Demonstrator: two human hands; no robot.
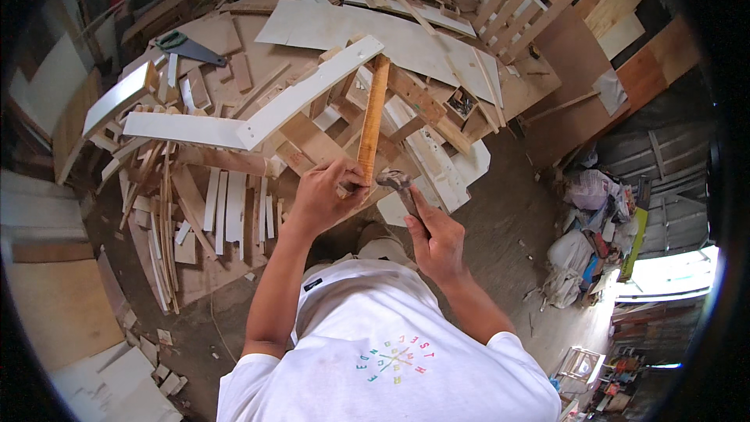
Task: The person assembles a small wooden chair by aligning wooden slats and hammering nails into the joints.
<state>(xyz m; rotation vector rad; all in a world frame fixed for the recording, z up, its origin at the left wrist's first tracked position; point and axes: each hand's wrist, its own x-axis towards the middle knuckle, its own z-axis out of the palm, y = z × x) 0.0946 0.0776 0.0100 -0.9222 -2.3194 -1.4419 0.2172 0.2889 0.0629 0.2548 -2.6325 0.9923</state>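
1. While your left hand [324, 195] was clamped around the lower end of the long wooden strip [372, 119] at the centre of the frame, your right hand [437, 238] was closed on the handle of the hammer [400, 184].
2. That hammer's head sat just beside the strip's lower end, right of your left hand.
3. Above, the strip rose toward a white L-shaped board [258, 113] lying over scrap wood.
4. At upper left lay a handsaw [187, 47] on the table [547, 94].

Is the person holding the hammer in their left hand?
No, the hammer is gripped by the right hand; the left hand holds the wooden strip.
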